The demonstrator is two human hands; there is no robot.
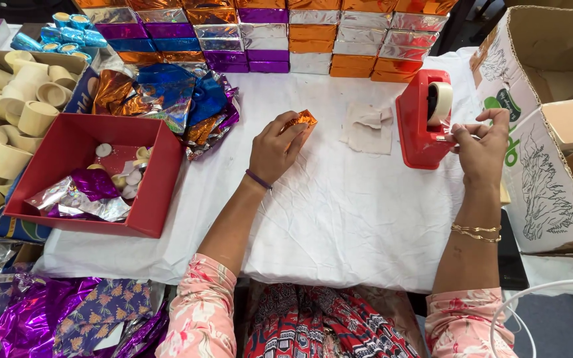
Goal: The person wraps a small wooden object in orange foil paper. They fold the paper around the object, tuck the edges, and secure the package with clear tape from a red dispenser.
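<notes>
While the white cloth (339, 212) covers the whole table in front of us, we see on it, at the far edge, the stacked rows of foil-wrapped boxes (266, 36) in orange, silver, purple and blue. On our left stands a red tray (157, 179) with foil scraps and small white discs inside, and beside it a carton of cream-coloured cups (14, 106). A loose heap of foil sheets (167, 99) lies between the tray and the stack.

We judge that the step in hand is taping: the wrapping looks folded, not yet sealed. Our left hand (274, 149) presses down on the small orange foil parcel (302, 121), fingers closed over it, near the middle of the cloth. Our right hand (479, 146) pinches the free end of clear tape at the red tape dispenser (422, 122) (the strip itself is hard to see).

The next move, we think, calls for a clean tear at the cutter and a steady parcel, so the fold does not spring open.
</notes>
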